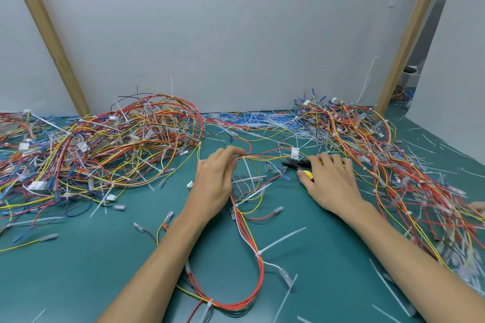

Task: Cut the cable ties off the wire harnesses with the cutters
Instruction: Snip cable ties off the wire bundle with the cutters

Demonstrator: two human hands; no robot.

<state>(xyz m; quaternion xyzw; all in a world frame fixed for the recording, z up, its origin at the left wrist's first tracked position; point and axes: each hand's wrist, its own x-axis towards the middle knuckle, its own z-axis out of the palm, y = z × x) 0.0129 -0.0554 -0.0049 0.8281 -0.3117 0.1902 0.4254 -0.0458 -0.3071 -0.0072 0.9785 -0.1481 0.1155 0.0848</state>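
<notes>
Left hand (215, 181) is up on the harness (252, 238) now, grip closed, thumb and fingertips pinching the bundle of red, yellow and white wires. From that grip the wires run across towards the other hand, past a small white plug (295, 152), and the rest of the harness loops back towards the person over the green tabletop (105, 257). A white cable tie (282, 240) sticks out of that loop, well back from the grip. Right hand (330, 181) lies on the cutters (296, 164), fingers curled over the yellow handles, grip clamped on them, black nose poking out towards the left hand's grip. Beyond each grip's outer side sits a tangled heap of wires, one on the left (105, 144), one on the right (380, 152).
</notes>
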